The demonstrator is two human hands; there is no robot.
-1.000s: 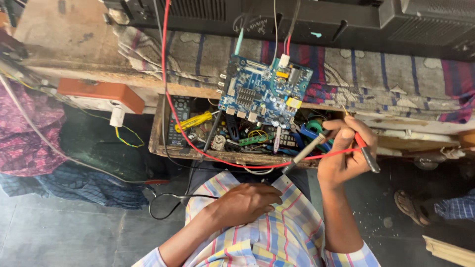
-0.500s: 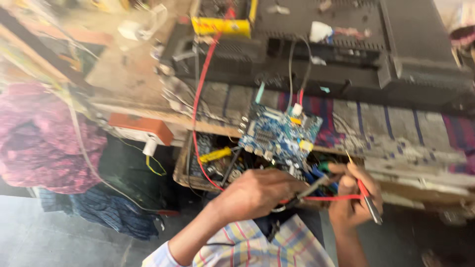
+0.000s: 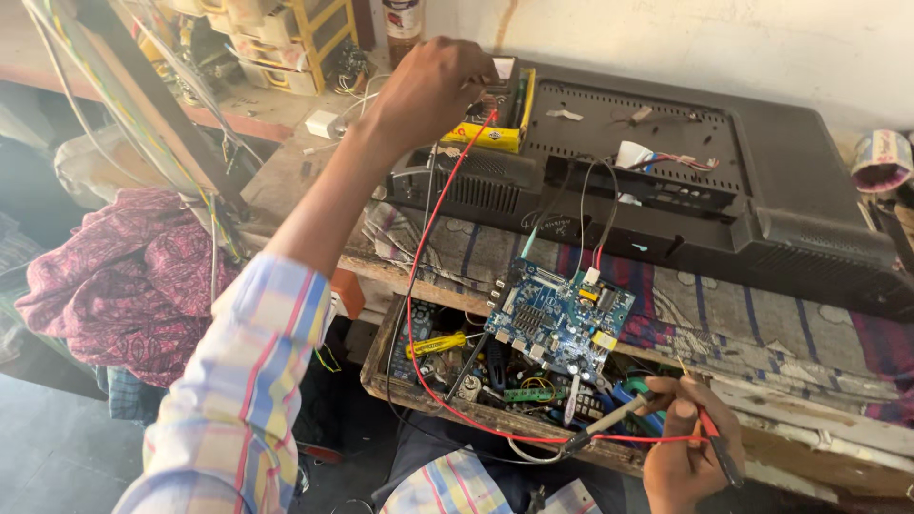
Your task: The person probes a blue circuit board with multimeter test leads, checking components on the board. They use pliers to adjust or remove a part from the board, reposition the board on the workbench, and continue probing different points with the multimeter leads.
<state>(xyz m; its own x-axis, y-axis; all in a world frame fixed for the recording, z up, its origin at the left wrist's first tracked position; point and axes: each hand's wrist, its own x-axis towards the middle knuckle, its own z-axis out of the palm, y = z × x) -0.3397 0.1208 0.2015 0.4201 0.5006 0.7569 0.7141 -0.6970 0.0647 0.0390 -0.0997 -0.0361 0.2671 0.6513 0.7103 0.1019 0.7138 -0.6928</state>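
Multimeter (image 3: 495, 105), yellow-cased and boxy, is lying on the back of a black flat television (image 3: 724, 181), near its upper left corner. The person's left hand (image 3: 433, 90) is reaching up and resting on the meter, fingers curled over its face; whether they are pinching a dial or only pressing is not visible. One red lead (image 3: 419, 286) is running from the meter down in a long loop to the right hand (image 3: 685, 447). That hand is closing around two slim probes (image 3: 709, 443), one red and one black, and is also holding a grey-tipped tool shaft (image 3: 609, 424) pointing left towards the drawer.

One blue circuit board (image 3: 562, 319), rectangular, studded with small silver and yellow parts, is sitting tilted on the front edge of the bench, half over an open wooden drawer (image 3: 381, 366). The drawer is holding tangled wires, a green strip and one yellow-handled screwdriver (image 3: 438, 345).

The bench top is being covered by a worn striped cloth (image 3: 762, 314), grey with blue and maroon bands. The television shell is ribbed plastic with vent slots. A crumpled pink patterned fabric (image 3: 124, 276) is lying at left. A pale plastered wall (image 3: 714, 38) is standing behind. The sleeve (image 3: 248, 381) is checked in pastel stripes.
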